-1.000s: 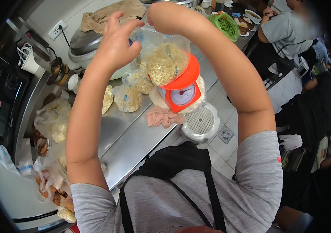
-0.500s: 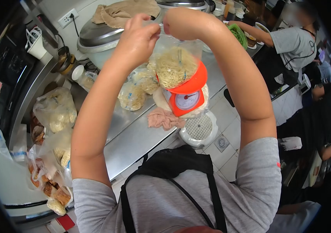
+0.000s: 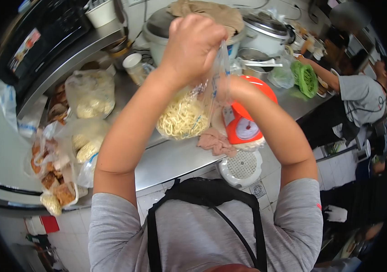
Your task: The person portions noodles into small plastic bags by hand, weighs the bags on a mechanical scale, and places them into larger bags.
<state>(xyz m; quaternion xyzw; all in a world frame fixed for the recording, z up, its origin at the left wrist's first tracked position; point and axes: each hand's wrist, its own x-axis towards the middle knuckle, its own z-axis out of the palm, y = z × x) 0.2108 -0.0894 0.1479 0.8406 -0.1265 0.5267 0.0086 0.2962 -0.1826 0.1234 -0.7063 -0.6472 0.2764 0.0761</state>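
My left hand [image 3: 195,47] is raised and closed round the gathered top of a clear plastic bag. Stretched plastic runs down from the fist to the bag of pale noodles [image 3: 182,119], which hangs over the counter's front edge. My right hand [image 3: 220,90] is behind the clear plastic beside the noodles, its fingers largely hidden. Just beyond my right forearm stands an orange kitchen scale [image 3: 246,129] with a round dial, its orange pan [image 3: 262,88] partly covered by that arm. A pink cloth [image 3: 216,141] lies near the scale's foot.
More bagged noodles [image 3: 89,97] lie on the steel counter [image 3: 157,167] at left, near a bag of browned food pieces [image 3: 50,167]. Large cookers [image 3: 266,27] stand behind. A white perforated stool [image 3: 241,167] is below the edge. Another person [image 3: 361,97] works at right.
My view has turned, so the counter appears shifted right. Both hands were together above noodles on the scale; now my left fist holds a noodle bag left of the scale, and my right hand is lower.
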